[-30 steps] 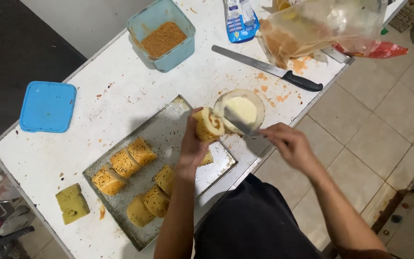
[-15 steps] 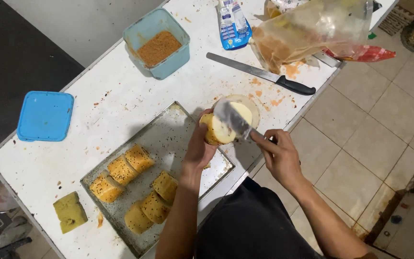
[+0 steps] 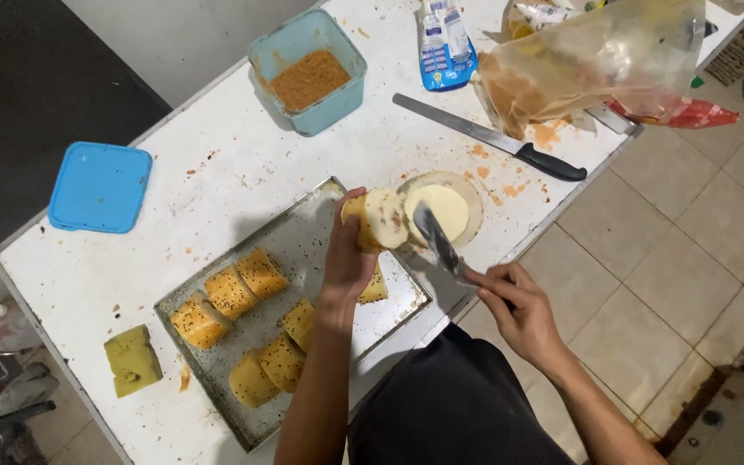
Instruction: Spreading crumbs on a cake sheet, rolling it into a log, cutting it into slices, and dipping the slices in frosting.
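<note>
My left hand (image 3: 348,252) grips a pale bread roll (image 3: 382,218) and holds it up over the corner of a metal baking tray (image 3: 303,237). My right hand (image 3: 514,303) holds a butter knife (image 3: 435,242) whose blade lies against the roll's cut face. Just behind the roll stands a small clear bowl of pale yellow spread (image 3: 449,209). Several golden, seeded rolls (image 3: 231,291) lie on the tray, and one more sits half hidden under my left wrist.
A long black-handled knife (image 3: 492,139) lies on the white table (image 3: 217,164). A blue tub of orange-brown crumbs (image 3: 307,72), its blue lid (image 3: 99,187), a clear plastic bag (image 3: 596,60), a blue pouch (image 3: 443,43) and a yellow-green sponge (image 3: 133,359) are around. Tiled floor lies to the right.
The knife left the spread bowl and came onto the roll's cut face. My left hand turned and lifted the roll slightly toward the bowl.
</note>
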